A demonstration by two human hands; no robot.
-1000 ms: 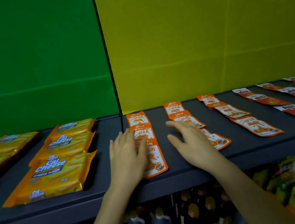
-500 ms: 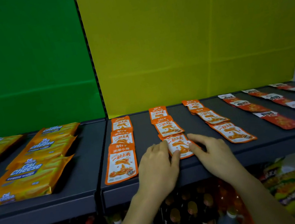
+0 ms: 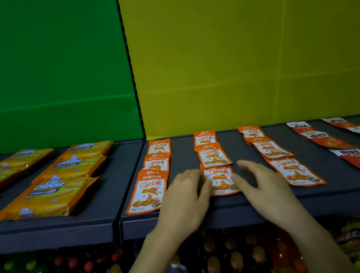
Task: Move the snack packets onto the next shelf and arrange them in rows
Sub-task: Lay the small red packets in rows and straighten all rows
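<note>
Down low and nearest, capped bottles (image 3: pixel 116 272) crowd the level underneath. On the dark shelf (image 3: pixel 184 152) above, the left hand (image 3: pixel 184 197) and right hand (image 3: pixel 263 184) lie with fingers loosely spread. They flank the front orange snack packet (image 3: pixel 221 180) of the middle row, thumbs touching its side edges. The left row (image 3: pixel 146 193) and right row (image 3: pixel 295 170) hold matching packets printed in Chinese characters. Farther left lie packs reading "Cal Cheese" (image 3: pixel 48 196); farther right, red packets (image 3: pixel 332 141).

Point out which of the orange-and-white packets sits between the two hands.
The front packet of the middle orange row: the left hand and right hand rest at its two sides, and nowhere else.
</note>
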